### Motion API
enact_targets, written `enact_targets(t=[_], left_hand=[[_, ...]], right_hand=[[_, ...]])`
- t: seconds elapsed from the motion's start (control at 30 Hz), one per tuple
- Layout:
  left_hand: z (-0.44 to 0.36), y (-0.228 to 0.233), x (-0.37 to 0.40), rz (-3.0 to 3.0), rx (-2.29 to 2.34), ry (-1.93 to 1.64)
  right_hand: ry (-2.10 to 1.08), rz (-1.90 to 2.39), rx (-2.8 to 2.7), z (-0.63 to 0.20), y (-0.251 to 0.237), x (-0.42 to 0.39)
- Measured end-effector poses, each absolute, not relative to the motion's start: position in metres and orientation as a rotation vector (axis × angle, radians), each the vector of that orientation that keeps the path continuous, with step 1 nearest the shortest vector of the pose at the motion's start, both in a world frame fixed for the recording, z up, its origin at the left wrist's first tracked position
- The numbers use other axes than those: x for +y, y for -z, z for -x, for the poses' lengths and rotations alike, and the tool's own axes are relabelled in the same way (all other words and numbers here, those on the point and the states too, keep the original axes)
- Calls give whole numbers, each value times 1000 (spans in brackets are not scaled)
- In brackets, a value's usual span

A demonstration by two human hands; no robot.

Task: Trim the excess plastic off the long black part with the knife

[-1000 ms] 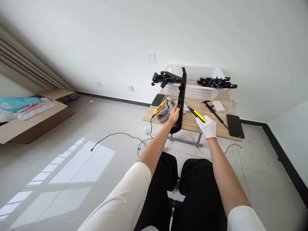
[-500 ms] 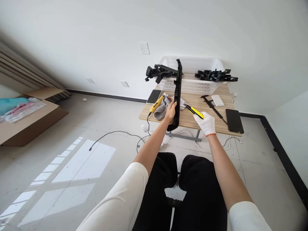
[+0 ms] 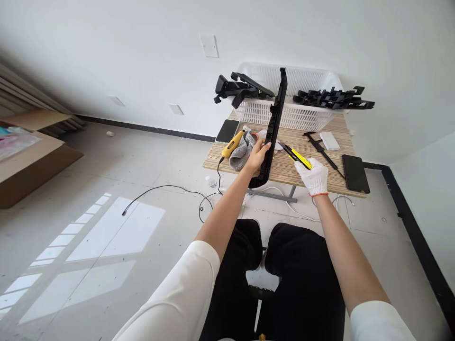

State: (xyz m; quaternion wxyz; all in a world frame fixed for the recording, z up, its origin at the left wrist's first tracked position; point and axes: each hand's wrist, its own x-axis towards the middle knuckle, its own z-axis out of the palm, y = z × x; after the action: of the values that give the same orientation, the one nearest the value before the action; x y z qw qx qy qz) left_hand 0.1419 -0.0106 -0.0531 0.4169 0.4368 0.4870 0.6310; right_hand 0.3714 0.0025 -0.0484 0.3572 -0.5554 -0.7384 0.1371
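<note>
My bare left hand [image 3: 259, 154] grips a long black plastic part [image 3: 273, 130] near its lower half, holding it raised and slightly tilted over the table's front edge. In my right hand [image 3: 314, 176], which wears a white knitted glove with an orange cuff, is a yellow and black utility knife [image 3: 297, 157]. The knife points left toward the black part, its tip close to the part's right side; whether they touch I cannot tell. Beside my left hand lie a grey cloth [image 3: 241, 151] and a yellow corded tool [image 3: 232, 145].
A white plastic basket [image 3: 298, 117] with several black plastic parts [image 3: 330, 98] stands at the back of the wooden table [image 3: 213, 162]. A black caliper [image 3: 323, 151], a white box [image 3: 330, 141] and a black phone [image 3: 355, 174] lie at right. Another phone [image 3: 228, 130] lies at left. Cables [image 3: 170, 186] cross the floor.
The black part leans further right at its top, still in my left hand. The knife in my right hand stays beside it. The view has shifted somewhat.
</note>
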Motion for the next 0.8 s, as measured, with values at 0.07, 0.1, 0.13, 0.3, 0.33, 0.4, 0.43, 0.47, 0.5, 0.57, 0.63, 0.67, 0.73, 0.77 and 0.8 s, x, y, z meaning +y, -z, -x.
enact_targets(t=[0.07, 0.1, 0.13, 0.3, 0.33, 0.4, 0.43, 0.47, 0.5, 0.57, 0.63, 0.67, 0.73, 0.77, 0.8], left_hand=[[-138, 52, -9, -1025, 1172, -1587], [-135, 51, -9, -991, 1146, -1586], [-133, 51, -8, -964, 1128, -1581], [-125, 47, -8, -901, 1078, -1480], [-125, 46, -9, -892, 1063, -1465], [-126, 45, -9, -877, 1024, -1456], [-127, 45, -10, -871, 1002, -1456], [-127, 45, -10, -867, 980, -1455], [-127, 45, -10, -866, 960, -1451], [-127, 45, -11, -871, 927, -1436], [-127, 45, -11, -880, 918, -1408], [-128, 45, -11, -886, 919, -1393], [-128, 46, -11, -903, 925, -1365], [-128, 46, -11, -909, 927, -1355], [-129, 47, -11, -911, 928, -1345]], right_hand=[[-351, 1422, -1903, -371, 48, 3], [-351, 1417, -1905, -371, 48, 3], [-351, 1416, -1906, -371, 48, 3], [-347, 1431, -1897, -371, 47, 3], [-348, 1431, -1892, -371, 47, 3], [-347, 1430, -1884, -370, 48, 2], [-348, 1429, -1878, -370, 48, 2], [-348, 1428, -1870, -369, 48, 2], [-348, 1430, -1860, -369, 48, 1], [-352, 1443, -1840, -368, 47, 0], [-357, 1462, -1831, -368, 46, -1], [-360, 1468, -1833, -367, 46, -1], [-370, 1482, -1835, -367, 44, -1], [-376, 1491, -1835, -367, 44, 0], [-384, 1499, -1834, -367, 43, 0]])
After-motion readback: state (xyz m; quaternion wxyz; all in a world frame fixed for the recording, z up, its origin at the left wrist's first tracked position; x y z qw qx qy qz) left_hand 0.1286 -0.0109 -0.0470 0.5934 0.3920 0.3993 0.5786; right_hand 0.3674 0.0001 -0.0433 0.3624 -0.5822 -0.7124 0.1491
